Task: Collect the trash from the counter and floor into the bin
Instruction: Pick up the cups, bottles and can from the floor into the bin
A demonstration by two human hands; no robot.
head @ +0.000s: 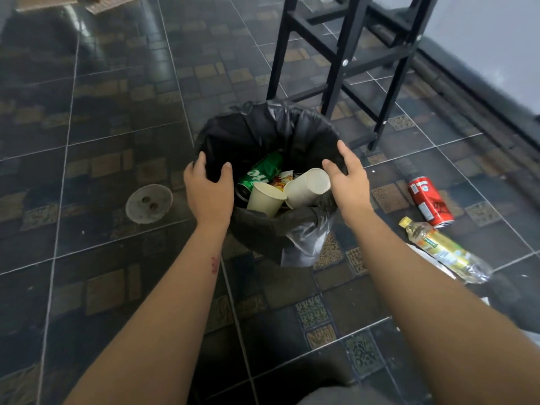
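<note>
single head view, facing forward and steeply down, close above bin [251, 130] on floor [102, 127].

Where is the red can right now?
In the head view, the red can lies on its side on the floor at the right, a little right of the bin and just beyond the yellow bottle.

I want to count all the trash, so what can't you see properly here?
Head view only:
1. Bottom of the black-lined round bin: covered by the green drink can and two cream paper cups.
2. White scrap under the clear yellow-labelled plastic bottle: mostly covered by it, so unidentifiable.
3. Red drink can: label too blurred to read.
4. Counter: out of frame.
</note>
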